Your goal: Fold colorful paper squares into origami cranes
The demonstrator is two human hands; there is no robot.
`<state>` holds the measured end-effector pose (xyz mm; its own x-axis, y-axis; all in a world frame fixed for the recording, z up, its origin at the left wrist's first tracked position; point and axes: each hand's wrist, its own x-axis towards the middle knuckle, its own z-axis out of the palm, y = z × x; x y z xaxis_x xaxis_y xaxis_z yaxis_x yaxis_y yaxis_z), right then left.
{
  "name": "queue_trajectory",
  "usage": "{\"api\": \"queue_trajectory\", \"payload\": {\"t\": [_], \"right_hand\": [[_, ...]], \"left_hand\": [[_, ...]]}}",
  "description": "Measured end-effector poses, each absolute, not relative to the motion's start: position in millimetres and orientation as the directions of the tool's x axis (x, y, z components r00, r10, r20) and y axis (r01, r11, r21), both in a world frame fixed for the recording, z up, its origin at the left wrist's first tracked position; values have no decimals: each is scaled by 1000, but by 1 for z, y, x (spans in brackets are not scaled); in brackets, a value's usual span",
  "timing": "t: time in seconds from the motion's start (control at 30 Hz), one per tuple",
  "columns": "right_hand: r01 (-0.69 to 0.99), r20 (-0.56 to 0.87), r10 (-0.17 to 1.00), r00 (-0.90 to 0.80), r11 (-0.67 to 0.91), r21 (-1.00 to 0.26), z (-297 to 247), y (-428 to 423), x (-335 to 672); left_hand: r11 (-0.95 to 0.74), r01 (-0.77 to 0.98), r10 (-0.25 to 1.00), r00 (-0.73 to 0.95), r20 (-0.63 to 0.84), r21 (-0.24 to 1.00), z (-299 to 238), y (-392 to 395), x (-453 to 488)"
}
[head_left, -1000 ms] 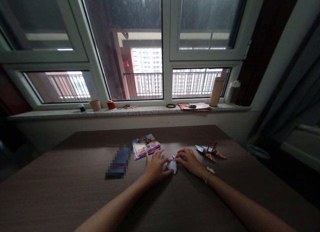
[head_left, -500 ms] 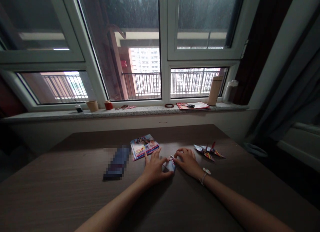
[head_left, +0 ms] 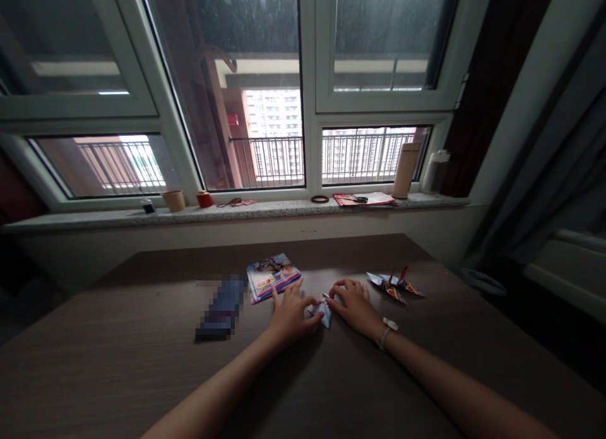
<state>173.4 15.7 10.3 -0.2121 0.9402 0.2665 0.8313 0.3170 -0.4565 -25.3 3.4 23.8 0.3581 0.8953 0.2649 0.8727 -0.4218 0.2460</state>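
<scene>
A small folded piece of paper (head_left: 326,314), whitish blue with printed colour, lies on the table between my hands. My left hand (head_left: 294,312) grips its left side, with the thumb on the paper and the other fingers curved over the tabletop. From the right, my right hand (head_left: 353,303) pinches the upper edge with thumb and forefinger. A bracelet circles the right wrist. Just beyond the left fingertips rests a stack of printed paper sheets (head_left: 271,276). Folded paper cranes (head_left: 395,286) sit to the right of my right hand.
Left of the stack is a dark, pixelated object (head_left: 222,309) on the brown table (head_left: 118,350). Along the windowsill (head_left: 284,210) stand a paper cup (head_left: 174,200), a red spool (head_left: 204,199), a tan bottle (head_left: 406,170) and a grey bottle (head_left: 434,172). Scissors (head_left: 360,199) lie on papers there.
My left thumb has shifted up and slightly left along the folded paper, uncovering more of its lower tip. My right hand stays nearly in place.
</scene>
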Motion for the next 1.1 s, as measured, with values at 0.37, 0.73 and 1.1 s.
{"api": "queue_trajectory", "payload": {"t": [0.37,0.73,1.1], "right_hand": [[850,292,934,-204,317,-422,9,14,171],[854,270,943,-194,297,-427,11,13,171],[849,263,944,-197,298,-436,10,14,170]], "left_hand": [[-414,882,891,343,297,226,24,2,-17],[-400,883,901,329,283,245,22,2,-16],[-397,884,904,330,273,246,19,4,-17]]}}
